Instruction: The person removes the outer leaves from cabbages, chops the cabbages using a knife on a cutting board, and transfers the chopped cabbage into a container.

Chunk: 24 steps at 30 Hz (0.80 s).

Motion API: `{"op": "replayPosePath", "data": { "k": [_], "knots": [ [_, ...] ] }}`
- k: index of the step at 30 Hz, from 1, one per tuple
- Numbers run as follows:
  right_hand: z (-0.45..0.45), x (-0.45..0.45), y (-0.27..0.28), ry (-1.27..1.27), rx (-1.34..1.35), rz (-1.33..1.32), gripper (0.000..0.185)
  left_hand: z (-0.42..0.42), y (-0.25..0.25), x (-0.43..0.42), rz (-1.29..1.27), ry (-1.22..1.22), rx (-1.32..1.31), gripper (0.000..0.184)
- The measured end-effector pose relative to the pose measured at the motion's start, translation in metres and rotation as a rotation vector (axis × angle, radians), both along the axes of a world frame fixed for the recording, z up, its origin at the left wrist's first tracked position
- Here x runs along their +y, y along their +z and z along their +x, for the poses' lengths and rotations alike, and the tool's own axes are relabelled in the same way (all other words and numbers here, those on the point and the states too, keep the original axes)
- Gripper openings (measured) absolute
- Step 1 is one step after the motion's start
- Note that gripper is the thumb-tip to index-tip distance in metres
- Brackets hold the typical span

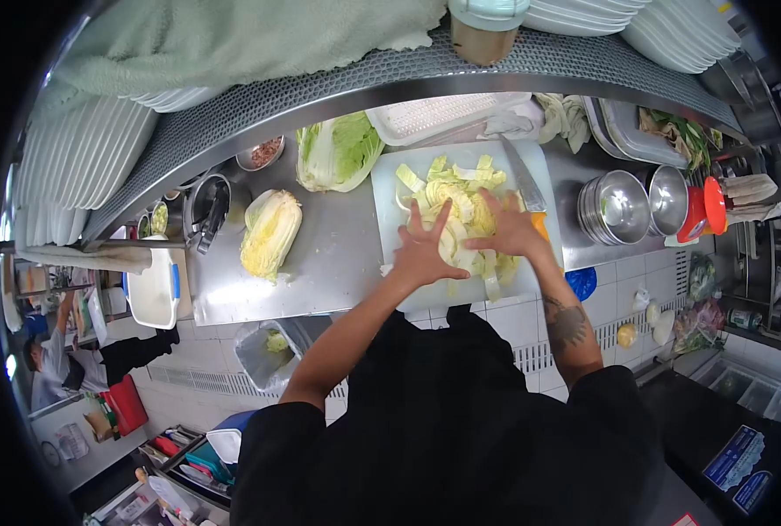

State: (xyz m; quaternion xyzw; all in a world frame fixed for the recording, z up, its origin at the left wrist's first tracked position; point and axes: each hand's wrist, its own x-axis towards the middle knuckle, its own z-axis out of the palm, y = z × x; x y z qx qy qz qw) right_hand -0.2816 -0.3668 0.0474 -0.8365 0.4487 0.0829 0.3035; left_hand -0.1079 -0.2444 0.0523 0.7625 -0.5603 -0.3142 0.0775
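Observation:
Cut napa cabbage (461,197) lies in a loose heap of pale yellow pieces on a white cutting board (390,175). Over the near left of the heap, my left hand (426,248) spreads its fingers against the pieces. My right hand (509,230) is on the heap's right side, fingers also apart; neither hand grips anything. Just right of it rests a knife (522,178), blade pointing away, its orange handle partly behind my wrist. Left of the board sit a cabbage piece (270,232) and a larger, greener cabbage (338,153).
A metal shelf (320,83) with stacked white plates overhangs the steel counter (233,294). Metal bowls (618,208) stand at the right, beside a red container (695,215). Below the counter's front edge is a lined bin (268,355). Another person (75,364) is at far left.

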Motion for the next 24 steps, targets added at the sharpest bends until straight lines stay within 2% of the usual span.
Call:
{"op": "replayPosePath", "data": {
  "k": [2, 4, 12, 15, 21, 24],
  "knots": [
    [0.011, 0.011, -0.016, -0.013, -0.013, -0.018, 0.113, -0.014, -0.001, -0.011, 0.079, -0.017, -0.059, 0.131],
    [0.022, 0.012, -0.028, -0.061, -0.018, -0.047, 0.116, -0.013, -0.018, -0.02, -0.009, 0.011, -0.018, 0.126],
    [0.019, 0.009, -0.03, -0.319, -0.421, 0.029, 0.082, 0.0, -0.032, -0.033, -0.192, 0.027, 0.045, 0.097],
    [0.015, 0.006, -0.016, -0.341, -0.559, -0.045, 0.077, 0.002, -0.03, -0.043, -0.409, -0.015, 0.054, 0.09],
    [0.023, -0.025, 0.075, -0.318, -0.637, -0.22, 0.073, 0.014, 0.051, -0.081, -0.591, -0.048, 0.019, 0.087],
    [0.046, -0.074, 0.104, -0.242, -0.728, -0.247, 0.07, 0.047, 0.086, -0.123, -0.592, -0.032, 0.145, 0.089]
  ]
}}
